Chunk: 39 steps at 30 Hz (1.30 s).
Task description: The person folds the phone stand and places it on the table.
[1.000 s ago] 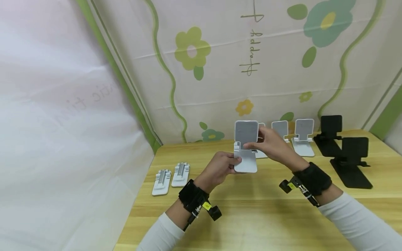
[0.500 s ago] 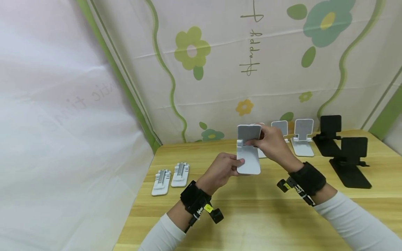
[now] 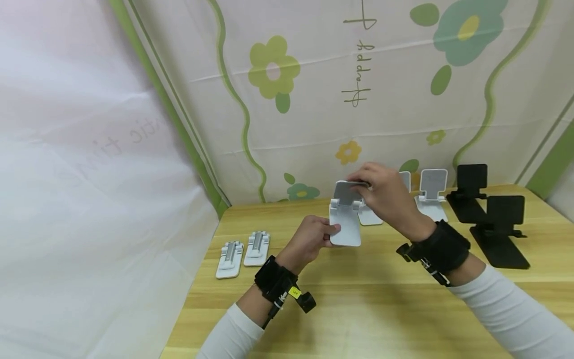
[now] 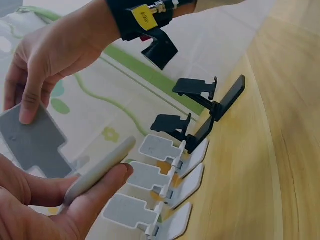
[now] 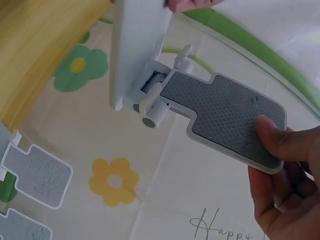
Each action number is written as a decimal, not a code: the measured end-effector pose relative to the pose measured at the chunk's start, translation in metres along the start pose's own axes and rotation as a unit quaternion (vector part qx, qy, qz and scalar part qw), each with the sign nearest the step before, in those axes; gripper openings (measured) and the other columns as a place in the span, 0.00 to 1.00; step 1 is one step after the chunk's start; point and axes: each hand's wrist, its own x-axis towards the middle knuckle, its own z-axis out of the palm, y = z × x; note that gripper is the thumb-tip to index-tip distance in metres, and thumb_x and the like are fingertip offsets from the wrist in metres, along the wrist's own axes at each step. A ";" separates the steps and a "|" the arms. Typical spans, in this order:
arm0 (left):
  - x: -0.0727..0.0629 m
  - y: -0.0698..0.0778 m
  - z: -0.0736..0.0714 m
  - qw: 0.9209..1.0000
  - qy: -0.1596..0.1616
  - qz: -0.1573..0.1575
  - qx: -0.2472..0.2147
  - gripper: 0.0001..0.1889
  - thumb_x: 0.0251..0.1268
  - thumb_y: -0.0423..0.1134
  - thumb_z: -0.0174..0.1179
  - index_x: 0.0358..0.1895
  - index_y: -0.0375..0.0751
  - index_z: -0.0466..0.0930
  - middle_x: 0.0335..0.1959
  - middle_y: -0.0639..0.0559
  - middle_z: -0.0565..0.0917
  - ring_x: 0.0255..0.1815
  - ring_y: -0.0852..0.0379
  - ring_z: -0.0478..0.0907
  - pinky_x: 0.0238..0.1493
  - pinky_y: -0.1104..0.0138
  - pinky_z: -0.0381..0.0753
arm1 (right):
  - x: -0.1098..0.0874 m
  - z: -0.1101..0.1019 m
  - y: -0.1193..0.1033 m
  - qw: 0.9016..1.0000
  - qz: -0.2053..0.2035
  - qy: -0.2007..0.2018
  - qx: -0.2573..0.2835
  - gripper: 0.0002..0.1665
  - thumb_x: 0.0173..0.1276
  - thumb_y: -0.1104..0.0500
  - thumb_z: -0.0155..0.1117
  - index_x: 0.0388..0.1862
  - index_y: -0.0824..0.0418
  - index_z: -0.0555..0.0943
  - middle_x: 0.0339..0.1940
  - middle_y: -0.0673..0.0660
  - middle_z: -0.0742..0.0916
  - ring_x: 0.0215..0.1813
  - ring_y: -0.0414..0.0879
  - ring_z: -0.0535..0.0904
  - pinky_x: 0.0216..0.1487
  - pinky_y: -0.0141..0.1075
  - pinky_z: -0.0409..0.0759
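A white foldable phone stand [image 3: 345, 227] is held up above the table in both hands. My left hand [image 3: 309, 237] grips the side of its base, thumb on the front face. With thumb and fingers my right hand [image 3: 387, 197] pinches the outer end of the grey-padded plate. In the right wrist view the padded plate [image 5: 230, 115] stands out at an angle from the base [image 5: 140, 50], joined by a hinge with two small lugs. The left wrist view shows the base edge-on between left thumb and fingers.
Two folded white stands [image 3: 230, 260] lie at the table's left. Behind the right hand stand several unfolded white stands [image 3: 433, 187], partly covered in the head view. Two black stands [image 3: 501, 229] are at the right. A flowered curtain [image 3: 309, 124] hangs along the back edge.
The padded plate has tilted relative to the base. My right hand has shifted from its side to its upper end, while my left hand keeps hold of the base.
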 end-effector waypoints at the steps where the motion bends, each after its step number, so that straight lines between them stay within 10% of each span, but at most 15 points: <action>1: 0.000 0.001 -0.001 1.000 -0.001 -0.001 -0.006 0.16 0.77 0.32 0.57 0.58 0.21 0.80 0.51 0.36 0.86 0.47 0.50 0.87 0.39 0.71 0.87 | -0.001 0.002 -0.002 1.000 -0.009 0.003 -0.004 0.13 0.57 0.75 0.76 0.40 0.64 0.89 0.34 0.55 0.87 0.36 0.46 0.83 0.37 0.35 0.80; 15: -0.006 0.033 -0.017 0.997 -0.007 0.044 -0.069 0.20 0.80 0.26 0.45 0.69 0.23 0.71 0.62 0.30 0.80 0.62 0.40 0.81 0.52 0.65 0.86 | -0.035 0.035 -0.026 0.977 -0.181 0.047 -0.105 0.19 0.47 0.77 0.80 0.38 0.65 0.87 0.30 0.57 0.86 0.32 0.49 0.82 0.31 0.39 0.85; 20: -0.006 0.030 -0.020 0.998 0.005 0.049 -0.048 0.20 0.79 0.26 0.45 0.68 0.22 0.72 0.62 0.30 0.80 0.61 0.41 0.82 0.52 0.64 0.87 | -0.038 0.034 -0.025 0.990 -0.129 0.015 -0.056 0.17 0.49 0.73 0.82 0.39 0.63 0.88 0.34 0.55 0.86 0.37 0.48 0.83 0.34 0.38 0.85; 24: -0.005 0.024 -0.022 0.998 0.020 0.051 -0.043 0.19 0.79 0.26 0.44 0.67 0.21 0.72 0.62 0.29 0.80 0.60 0.41 0.83 0.54 0.62 0.86 | -0.035 0.027 -0.021 0.998 0.030 -0.024 0.058 0.12 0.62 0.63 0.77 0.44 0.63 0.88 0.40 0.55 0.90 0.43 0.47 0.86 0.40 0.41 0.86; 27: -0.007 0.022 -0.021 0.997 0.030 0.051 -0.042 0.19 0.79 0.27 0.46 0.66 0.22 0.74 0.60 0.29 0.82 0.58 0.42 0.85 0.52 0.63 0.87 | -0.029 0.018 -0.017 0.964 0.207 -0.081 0.147 0.23 0.74 0.47 0.66 0.57 0.62 0.84 0.52 0.58 0.89 0.53 0.53 0.87 0.52 0.47 0.86; 31: -0.009 0.021 -0.016 0.998 0.025 0.053 -0.028 0.18 0.80 0.29 0.48 0.65 0.24 0.75 0.57 0.31 0.84 0.53 0.46 0.87 0.49 0.64 0.88 | -0.023 0.010 -0.008 0.862 0.385 -0.172 0.281 0.39 0.78 0.38 0.56 0.72 0.66 0.71 0.66 0.66 0.80 0.64 0.58 0.81 0.65 0.48 0.81; 34: -0.011 0.020 -0.012 0.998 0.014 0.053 -0.013 0.18 0.80 0.29 0.49 0.64 0.24 0.76 0.56 0.32 0.85 0.50 0.48 0.88 0.49 0.65 0.88 | -0.022 0.009 -0.004 0.802 0.436 -0.196 0.359 0.37 0.82 0.46 0.55 0.74 0.73 0.67 0.67 0.70 0.77 0.61 0.52 0.83 0.63 0.40 0.83; 39: -0.013 0.020 -0.010 0.999 -0.006 0.050 0.001 0.18 0.80 0.30 0.48 0.65 0.25 0.76 0.56 0.32 0.85 0.51 0.48 0.88 0.50 0.64 0.88 | -0.025 0.009 0.003 0.774 0.451 -0.203 0.396 0.33 0.82 0.56 0.56 0.75 0.76 0.64 0.71 0.71 0.73 0.58 0.43 0.81 0.61 0.35 0.83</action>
